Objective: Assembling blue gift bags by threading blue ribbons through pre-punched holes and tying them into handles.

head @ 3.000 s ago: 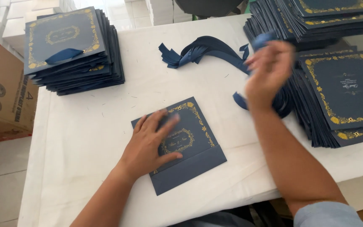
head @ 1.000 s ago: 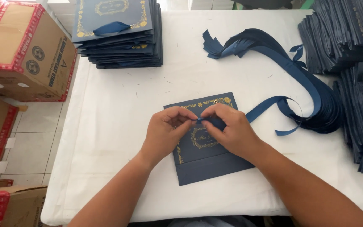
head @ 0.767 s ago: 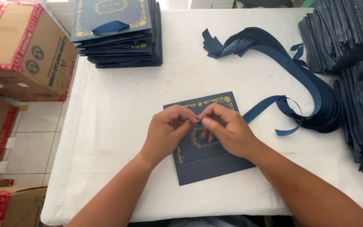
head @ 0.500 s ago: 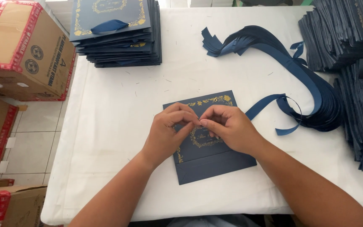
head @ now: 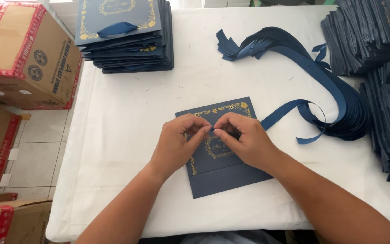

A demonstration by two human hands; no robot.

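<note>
Both hands, left hand [head: 177, 142] and right hand [head: 244, 140], pinch one ribbon [head: 285, 113] over one blue bag [head: 222, 174] under them.

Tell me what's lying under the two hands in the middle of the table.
A flat navy paper bag with gold floral print lies under the left hand and right hand. A navy ribbon runs in from the right. The hands cover its end, so what the fingertips pinch is hidden.

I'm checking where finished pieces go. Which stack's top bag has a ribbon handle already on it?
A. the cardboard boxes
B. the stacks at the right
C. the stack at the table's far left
C: the far-left stack shows a blue ribbon loop across its top bag.
</note>
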